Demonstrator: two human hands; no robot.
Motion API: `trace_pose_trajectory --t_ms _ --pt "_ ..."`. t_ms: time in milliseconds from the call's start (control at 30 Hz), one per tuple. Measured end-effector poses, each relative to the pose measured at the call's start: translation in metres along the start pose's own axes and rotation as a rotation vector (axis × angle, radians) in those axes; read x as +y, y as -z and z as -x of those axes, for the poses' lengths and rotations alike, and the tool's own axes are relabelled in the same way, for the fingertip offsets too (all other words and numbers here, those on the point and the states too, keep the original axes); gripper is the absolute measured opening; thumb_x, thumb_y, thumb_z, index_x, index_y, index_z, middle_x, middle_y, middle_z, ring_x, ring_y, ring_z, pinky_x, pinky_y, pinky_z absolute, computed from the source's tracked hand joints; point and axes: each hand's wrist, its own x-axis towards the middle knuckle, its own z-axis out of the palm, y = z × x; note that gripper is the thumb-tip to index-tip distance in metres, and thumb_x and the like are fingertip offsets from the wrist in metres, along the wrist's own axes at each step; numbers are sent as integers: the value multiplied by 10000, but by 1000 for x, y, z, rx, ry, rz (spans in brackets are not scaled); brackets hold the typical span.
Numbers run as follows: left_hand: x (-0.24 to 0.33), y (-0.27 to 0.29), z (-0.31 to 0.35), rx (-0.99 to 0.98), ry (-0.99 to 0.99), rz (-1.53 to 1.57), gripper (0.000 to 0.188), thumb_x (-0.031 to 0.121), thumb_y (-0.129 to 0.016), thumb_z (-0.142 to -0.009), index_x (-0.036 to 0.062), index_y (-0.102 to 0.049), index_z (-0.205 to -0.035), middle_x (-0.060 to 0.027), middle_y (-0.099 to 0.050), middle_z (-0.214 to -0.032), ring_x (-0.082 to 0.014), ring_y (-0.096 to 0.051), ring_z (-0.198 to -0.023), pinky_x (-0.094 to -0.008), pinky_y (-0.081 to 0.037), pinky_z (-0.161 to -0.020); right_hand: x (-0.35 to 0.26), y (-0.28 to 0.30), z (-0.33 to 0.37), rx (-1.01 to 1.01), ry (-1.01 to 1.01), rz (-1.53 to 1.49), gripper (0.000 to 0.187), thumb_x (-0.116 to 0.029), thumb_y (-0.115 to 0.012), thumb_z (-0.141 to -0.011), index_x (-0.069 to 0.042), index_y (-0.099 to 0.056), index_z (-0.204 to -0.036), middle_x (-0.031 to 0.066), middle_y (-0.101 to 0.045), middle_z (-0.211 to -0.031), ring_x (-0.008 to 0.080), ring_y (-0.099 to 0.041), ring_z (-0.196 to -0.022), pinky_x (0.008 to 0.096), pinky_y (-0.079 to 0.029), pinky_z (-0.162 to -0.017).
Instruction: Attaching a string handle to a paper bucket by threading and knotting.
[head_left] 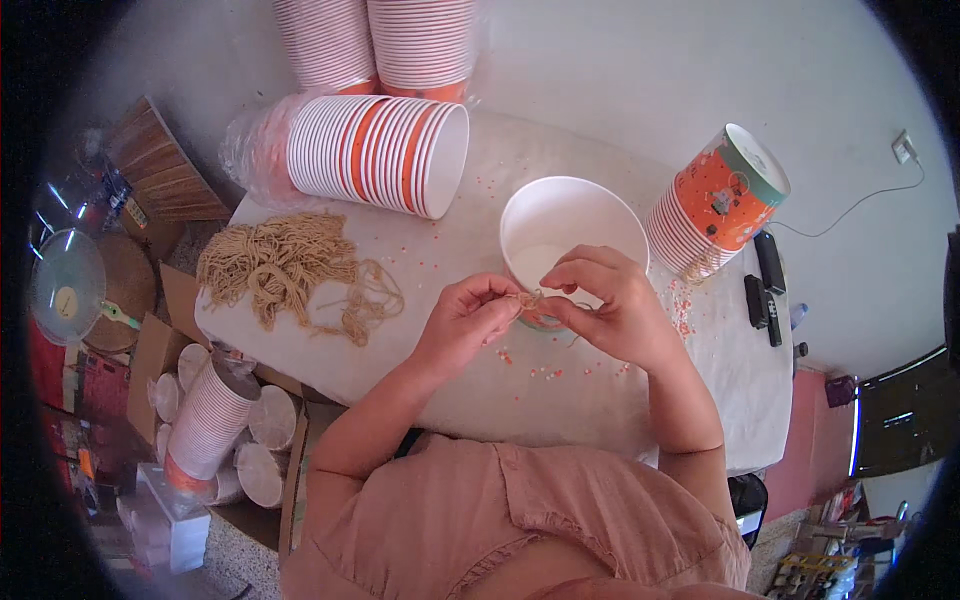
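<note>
In front of me a large white paper bucket (574, 208) stands upright on the table, its open top facing up and an orange and green outside showing below my hands. At its near rim my left hand (468, 318) is closed, pinching a short bit of tan twine (527, 299) between thumb and fingertips. My right hand (612, 305) comes from the other side, curled, its thumb and forefinger closing in at the same twine. A thin loose end hangs below the right thumb. Whether the twine is knotted is too small to tell.
Left lies a heap of tan twine (275, 258). Behind it, nested paper buckets (375, 152) lie on their side in plastic. An orange bucket stack (718, 205) stands right, near black remote-like objects (762, 290). Small coloured bits (548, 374) dot the tablecloth (480, 400). Cartons (150, 362) sit lower left.
</note>
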Motion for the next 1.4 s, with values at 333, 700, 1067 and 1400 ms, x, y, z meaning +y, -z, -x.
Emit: trace_pose_trajectory --t_ms 333,700,1067,1400 --pt "9 -10 2 9 -45 -25 74 102 -566 -909 38 -600 -926 33 -506 -688 -37 -395 -545 -202 -294 -465 -1 -8 0 -22 138 143 137 -97 -724 -738 -54 -624 -820 76 -610 -790 272 -603 -721 381 -458 -673" --pt "7 -6 1 -40 -33 128 88 105 -563 -937 37 -609 -968 41 -529 -716 -18 -387 -545 -189 -295 -467 -1 -8 2 9 96 81 118 -76 -716 -743 -52 -629 -819 73 -619 -791 268 -609 -724 375 -459 -676" --pt "6 -6 0 -38 -44 145 76 101 -566 -933 40 -606 -955 47 -514 -709 -15 -384 -551 -186 -293 -474 -2 -11 1 25 96 58 116 -38 -712 -731 -51 -618 -799 71 -617 -772 265 -605 -704 370 -459 -683" --pt "12 -11 3 -3 -37 -14 91 111 -583 -924 24 -607 -936 51 -513 -696 -15 -391 -558 -193 -298 -483 1 -10 3 -2 15 -31 107 -42 -685 -776 -39 -587 -818 83 -603 -745 260 -599 -674 367 -453 -683"
